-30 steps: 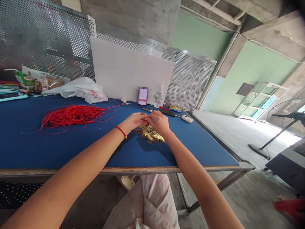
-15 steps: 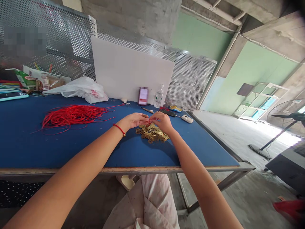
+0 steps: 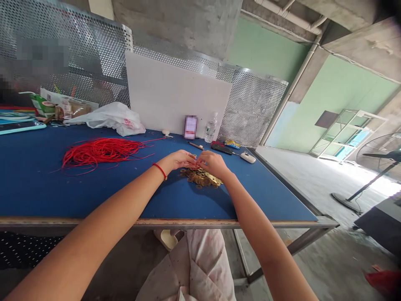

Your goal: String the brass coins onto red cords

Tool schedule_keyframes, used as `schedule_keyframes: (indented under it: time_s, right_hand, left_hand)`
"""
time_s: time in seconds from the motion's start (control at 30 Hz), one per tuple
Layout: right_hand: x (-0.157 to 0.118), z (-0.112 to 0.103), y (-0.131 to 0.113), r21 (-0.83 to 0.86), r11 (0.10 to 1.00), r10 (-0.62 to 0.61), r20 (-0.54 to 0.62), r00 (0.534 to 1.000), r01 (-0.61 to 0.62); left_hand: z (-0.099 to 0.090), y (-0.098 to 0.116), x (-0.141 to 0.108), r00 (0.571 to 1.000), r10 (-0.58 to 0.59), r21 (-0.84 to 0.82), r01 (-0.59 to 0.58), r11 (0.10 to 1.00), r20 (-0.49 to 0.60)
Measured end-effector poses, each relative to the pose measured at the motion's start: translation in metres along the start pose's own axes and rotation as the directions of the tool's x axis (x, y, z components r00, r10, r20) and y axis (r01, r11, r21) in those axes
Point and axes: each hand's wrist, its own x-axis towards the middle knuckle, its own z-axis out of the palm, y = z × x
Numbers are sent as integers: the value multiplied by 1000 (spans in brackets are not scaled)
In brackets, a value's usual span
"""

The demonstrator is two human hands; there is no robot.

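Note:
My left hand (image 3: 181,159) and my right hand (image 3: 212,162) meet above a pile of brass-coloured coins with holes (image 3: 203,179). Both are closed, their fingertips pinching a thin red cord (image 3: 196,165) between them. Whether a coin hangs on this cord is too small to tell. A red cord bracelet circles my left wrist. To the left, a loose bundle of red cords (image 3: 102,151) lies on the blue tabletop (image 3: 109,194).
Behind the hands stand a phone (image 3: 190,127) and a clear plastic bottle (image 3: 211,127). A pen (image 3: 196,146), a black object (image 3: 221,148) and a white device (image 3: 247,157) lie nearby. A white plastic bag (image 3: 111,118) rests at the back left.
My hands have drawn closer together over the coins, and my right fingers have curled further in. The view has shifted slightly.

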Motion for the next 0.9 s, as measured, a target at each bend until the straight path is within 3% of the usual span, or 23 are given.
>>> schedule_keyframes:
  time_s: [0.53,0.7,0.9]
  right_hand:
    - [2,3,-10,-179,984,-5,62,998,16]
    - [3,7,-9,88,990,113,-74,991,-106]
    - [9,17,-4,466,866,274,-144,951,-179]
  left_hand:
    - [2,0,4,998,-9,-4,8,1000,-69]
    - [-4,2,7,1000,-17,-156,13,988,-25]
    - [0,7,2,998,32,-213,-42,976,-51]
